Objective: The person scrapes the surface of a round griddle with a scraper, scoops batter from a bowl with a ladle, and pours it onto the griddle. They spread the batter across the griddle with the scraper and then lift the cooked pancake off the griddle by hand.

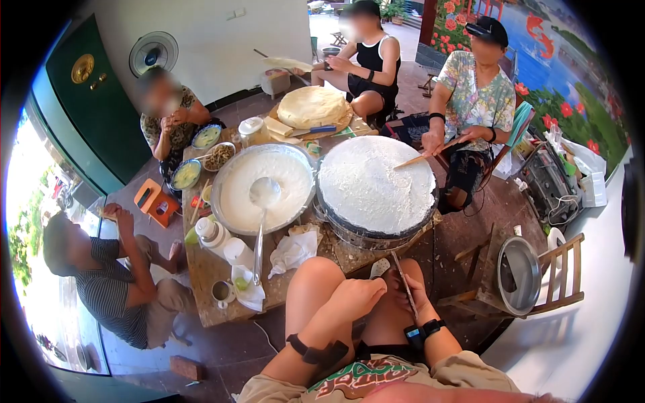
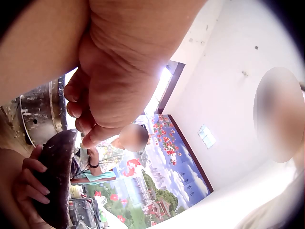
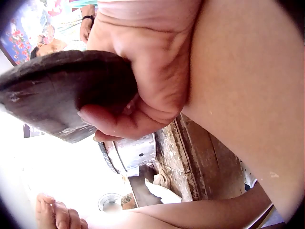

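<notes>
My right hand (image 1: 418,301) (image 3: 147,71) grips a dark, flat, curved-edged scraper (image 1: 404,285) (image 3: 62,90) above my lap. Its fingers wrap one side of the dark piece, which shows its broad face in the left wrist view (image 2: 55,181). Beside it, my left hand (image 1: 356,297) (image 2: 119,81) has curled fingers, with nothing visible in them; the fingertips are close to the scraper's upper edge. Whether they touch it, I cannot tell. Beyond my knees stands a round griddle (image 1: 376,185) covered with a pale, floury layer.
On the wooden table (image 1: 201,295) are a large batter bowl (image 1: 232,181) with a ladle (image 1: 261,235), stacked flatbreads (image 1: 312,107), food bowls and a cup (image 1: 222,292). Several people sit around it; one holds a wooden spatula (image 1: 420,159) over the griddle. A metal basin (image 1: 519,275) stands at the right.
</notes>
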{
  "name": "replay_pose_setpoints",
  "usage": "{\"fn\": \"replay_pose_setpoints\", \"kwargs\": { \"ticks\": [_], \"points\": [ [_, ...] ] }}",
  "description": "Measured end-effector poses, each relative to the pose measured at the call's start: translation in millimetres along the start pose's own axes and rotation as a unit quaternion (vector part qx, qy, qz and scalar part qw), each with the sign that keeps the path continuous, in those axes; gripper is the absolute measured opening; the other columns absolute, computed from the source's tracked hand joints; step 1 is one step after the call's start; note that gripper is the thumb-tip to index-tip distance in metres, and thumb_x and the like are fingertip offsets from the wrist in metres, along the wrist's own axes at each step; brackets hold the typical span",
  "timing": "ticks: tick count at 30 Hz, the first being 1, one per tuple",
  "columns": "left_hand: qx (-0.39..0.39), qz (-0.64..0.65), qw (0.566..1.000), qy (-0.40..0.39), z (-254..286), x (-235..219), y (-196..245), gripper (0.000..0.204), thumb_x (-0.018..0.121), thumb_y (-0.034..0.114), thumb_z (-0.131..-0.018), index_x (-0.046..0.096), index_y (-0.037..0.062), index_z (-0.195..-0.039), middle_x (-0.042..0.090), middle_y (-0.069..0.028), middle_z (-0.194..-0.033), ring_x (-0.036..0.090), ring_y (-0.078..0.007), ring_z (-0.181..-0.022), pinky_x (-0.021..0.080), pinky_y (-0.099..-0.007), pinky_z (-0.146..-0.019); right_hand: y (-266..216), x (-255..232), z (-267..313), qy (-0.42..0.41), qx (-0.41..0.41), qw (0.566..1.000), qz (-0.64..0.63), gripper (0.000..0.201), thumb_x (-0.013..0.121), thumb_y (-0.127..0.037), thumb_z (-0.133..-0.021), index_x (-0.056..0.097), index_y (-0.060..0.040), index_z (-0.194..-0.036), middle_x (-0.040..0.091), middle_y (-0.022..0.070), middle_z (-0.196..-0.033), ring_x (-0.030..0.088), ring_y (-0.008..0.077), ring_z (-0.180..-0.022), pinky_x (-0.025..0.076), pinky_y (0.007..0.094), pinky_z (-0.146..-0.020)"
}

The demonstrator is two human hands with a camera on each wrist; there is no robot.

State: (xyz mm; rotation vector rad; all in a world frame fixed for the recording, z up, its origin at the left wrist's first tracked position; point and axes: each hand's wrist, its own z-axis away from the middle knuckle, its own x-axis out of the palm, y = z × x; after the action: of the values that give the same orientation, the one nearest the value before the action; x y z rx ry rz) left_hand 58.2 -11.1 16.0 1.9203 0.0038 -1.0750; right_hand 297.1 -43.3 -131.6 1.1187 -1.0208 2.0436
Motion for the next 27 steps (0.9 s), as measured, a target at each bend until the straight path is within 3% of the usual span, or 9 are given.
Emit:
{"fn": "replay_pose_setpoints", "kwargs": {
  "ticks": [15, 23, 27],
  "points": [
    [-0.008, 0.007, 1.0, 0.007, 1, 2, -2, 0.01, 0.052, 0.017, -0.087, 0.058, 0.0096, -0.091, 0.064, -0.0127, -0.075, 0.061, -0.0334, -0.068, 0.049, -0.0425, -0.059, 0, 4, 1, 0.0, 0.002, 1.0, -0.008, 0.039, 0.049, -0.032, -0.093, 0.049, -0.0092, -0.124, 0.051, 0.002, -0.082, 0.042, 0.0088, -0.051, 0.034, 0.0197, -0.039],
    [-0.006, 0.012, 1.0, -0.012, -4, 0, 3, 0.01, 0.054, 0.015, -0.086, 0.059, 0.0079, -0.09, 0.063, -0.0143, -0.074, 0.061, -0.0336, -0.068, 0.048, -0.0413, -0.059, 4, -15, 1, 0.006, 0.004, 1.0, -0.009, 0.04, 0.048, -0.032, -0.093, 0.049, -0.0084, -0.125, 0.057, -0.0012, -0.08, 0.044, 0.0057, -0.044, 0.034, 0.0168, -0.034],
    [-0.014, 0.01, 1.0, -0.009, -5, 2, 4, 0.008, 0.056, 0.014, -0.085, 0.059, 0.008, -0.089, 0.063, -0.0138, -0.073, 0.061, -0.033, -0.067, 0.048, -0.0407, -0.058, 3, 8, 4, -0.008, -0.011, 1.0, -0.02, 0.041, 0.046, -0.032, -0.094, 0.047, -0.0073, -0.127, 0.057, -0.0008, -0.081, 0.047, 0.0049, -0.046, 0.036, 0.0172, -0.034]
  ]
}}
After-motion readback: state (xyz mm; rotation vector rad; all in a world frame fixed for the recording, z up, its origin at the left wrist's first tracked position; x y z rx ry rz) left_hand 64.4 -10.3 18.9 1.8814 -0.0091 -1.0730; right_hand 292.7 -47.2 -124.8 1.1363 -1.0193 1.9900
